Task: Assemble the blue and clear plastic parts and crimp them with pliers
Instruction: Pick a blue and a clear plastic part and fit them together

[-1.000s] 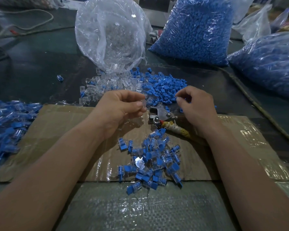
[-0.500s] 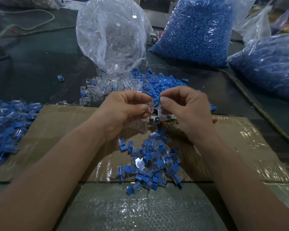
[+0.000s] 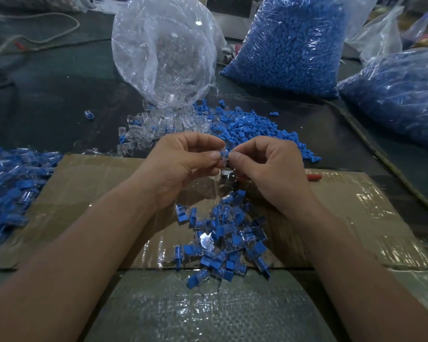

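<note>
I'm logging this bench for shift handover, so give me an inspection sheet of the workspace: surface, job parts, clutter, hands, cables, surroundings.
Surface: taped cardboard sheet on a dark table; woven sacking at the near edge.
Job's things: loose clear parts and loose blue parts beyond the cardboard; assembled pieces piled on it; a bigger heap at far left; pliers mostly hidden behind the hands, red handle tip showing.
Clutter: one stray piece on the table.
Grippers: left hand and right hand together pinch one clear and blue piece.
Cables: rope along the right; cord upper left.
Surroundings: open clear bag; bag of blue parts; another blue-filled bag.
</note>
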A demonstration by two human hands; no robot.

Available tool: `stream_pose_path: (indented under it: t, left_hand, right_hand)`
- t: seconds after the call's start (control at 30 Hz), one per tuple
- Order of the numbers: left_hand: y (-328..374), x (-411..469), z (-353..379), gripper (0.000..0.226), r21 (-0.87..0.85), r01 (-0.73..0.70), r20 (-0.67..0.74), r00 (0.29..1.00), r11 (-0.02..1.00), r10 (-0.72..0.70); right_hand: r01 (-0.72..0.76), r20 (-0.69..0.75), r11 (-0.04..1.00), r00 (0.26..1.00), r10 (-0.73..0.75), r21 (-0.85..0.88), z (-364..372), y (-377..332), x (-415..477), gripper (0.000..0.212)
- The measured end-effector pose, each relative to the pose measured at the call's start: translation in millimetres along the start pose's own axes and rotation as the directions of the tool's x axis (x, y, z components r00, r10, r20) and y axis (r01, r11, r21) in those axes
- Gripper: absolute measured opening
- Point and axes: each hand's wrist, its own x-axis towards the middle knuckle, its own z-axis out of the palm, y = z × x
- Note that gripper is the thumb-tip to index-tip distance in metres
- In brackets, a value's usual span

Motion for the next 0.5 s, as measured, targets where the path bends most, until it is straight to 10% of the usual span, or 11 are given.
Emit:
stream_pose_path:
  t: [0.5]
  left_hand:
    - [-0.8,-0.1,0.2,0.015,-0.039,-0.016,0.034,0.999,0.999,0.018]
  right_hand:
    - [-0.007,0.025,1.000,1.000,0.006,0.029,-3.9,-2.3,-1.4,0.011]
